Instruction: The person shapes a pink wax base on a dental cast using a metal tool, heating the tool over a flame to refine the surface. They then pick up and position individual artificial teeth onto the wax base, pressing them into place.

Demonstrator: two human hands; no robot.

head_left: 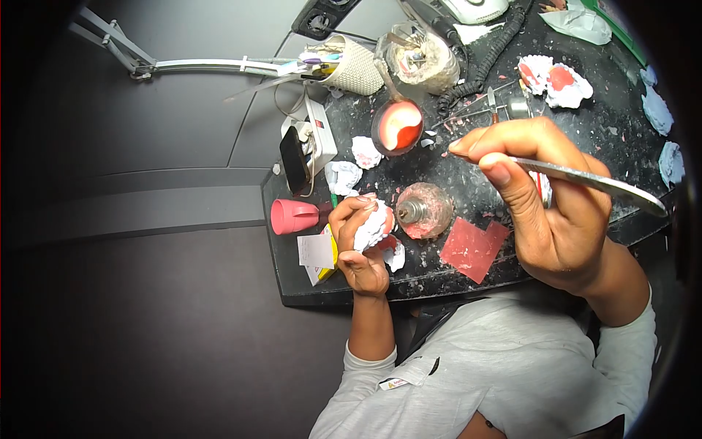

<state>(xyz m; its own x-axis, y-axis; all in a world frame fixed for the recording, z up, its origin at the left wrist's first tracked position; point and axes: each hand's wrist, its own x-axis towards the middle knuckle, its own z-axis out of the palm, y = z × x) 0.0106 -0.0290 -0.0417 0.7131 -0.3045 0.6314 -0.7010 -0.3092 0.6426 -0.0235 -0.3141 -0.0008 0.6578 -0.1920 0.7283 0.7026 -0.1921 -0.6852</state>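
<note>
My left hand [363, 272] is wrapped round a white plaster cast [371, 228] with pink wax on its right side, close to the bench's front left. Raised over the bench, my right hand [557, 227] pinches a metal wax spatula [585, 177]; its broad rounded end points right and its other end reaches past my fingertips to the left. Between the hands stands a glass spirit lamp [433, 219] with a metal wick holder. A pink wax sheet [472, 249] with a piece cut out lies beside the lamp. Another white and pink piece [395, 254] sits just below the held cast.
A ladle [401, 132] of red wax rests behind the lamp. White plaster lumps [344, 177] lie near a phone [294, 161] on a power strip. A pink cup [292, 216] is at the left edge. Pink-and-white casts [559, 82], a pen holder [358, 67] and a coiled cord [488, 69] are farther back.
</note>
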